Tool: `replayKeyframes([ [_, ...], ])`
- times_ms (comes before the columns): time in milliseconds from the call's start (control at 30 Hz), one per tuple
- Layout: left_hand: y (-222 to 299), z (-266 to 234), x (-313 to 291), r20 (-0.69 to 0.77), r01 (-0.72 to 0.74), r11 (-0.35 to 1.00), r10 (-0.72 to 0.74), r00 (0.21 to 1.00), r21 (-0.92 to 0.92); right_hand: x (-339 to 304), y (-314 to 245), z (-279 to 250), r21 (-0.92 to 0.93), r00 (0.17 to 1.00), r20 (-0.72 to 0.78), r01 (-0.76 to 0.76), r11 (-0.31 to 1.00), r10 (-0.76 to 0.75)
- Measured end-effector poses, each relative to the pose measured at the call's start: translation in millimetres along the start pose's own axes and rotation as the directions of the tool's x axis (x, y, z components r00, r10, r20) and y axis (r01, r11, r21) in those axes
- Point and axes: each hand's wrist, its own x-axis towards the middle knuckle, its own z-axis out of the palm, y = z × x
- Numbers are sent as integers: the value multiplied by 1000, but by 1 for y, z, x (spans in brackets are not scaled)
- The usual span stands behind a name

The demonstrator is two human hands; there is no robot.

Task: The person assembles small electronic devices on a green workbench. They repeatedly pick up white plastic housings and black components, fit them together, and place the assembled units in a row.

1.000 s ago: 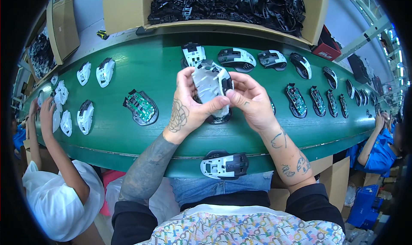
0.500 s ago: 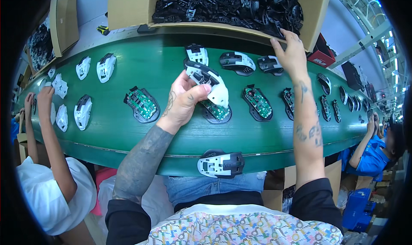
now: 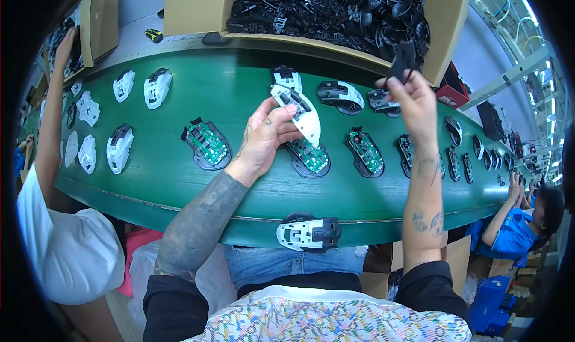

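**A:** So the white mouse shell (image 3: 297, 111) is pinched in the left hand (image 3: 263, 141), held tilted just above the open base with the green circuit board (image 3: 309, 156) on the tabletop (image 3: 179, 180). Risky?

**B:** A bit. It's gripped by the rear end only, so it could be twisted loose and dropped onto the board. The right hand (image 3: 413, 102) is closed on a small black part (image 3: 402, 60) lifted at the cardboard box (image 3: 197, 9); with attention split, that piece could be fumbled among the neighbouring mice (image 3: 339, 94).

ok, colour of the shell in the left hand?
White shell with black inserts; head view.
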Motion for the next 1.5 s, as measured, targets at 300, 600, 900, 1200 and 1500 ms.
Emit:
replayKeyframes([
  [300,-1,8,-6,3,5,986,-6,1000,169,-60,22,72,559,886,431,-410,720,170],
  [600,-1,12,-7,8,-68,947,69,998,315,-65,34,76,658,881,409,-465,593,236],
  [900,3,14,-10,5,-141,922,149,989,361,-69,38,79,750,788,506,-603,273,350],
  [1200,0,18,-11,-23,-169,948,181,983,269,-70,41,81,740,790,546,-610,282,278],
  [1500,-2,17,-12,10,-167,941,172,985,295,-71,33,90,779,845,434,-526,342,312],
])
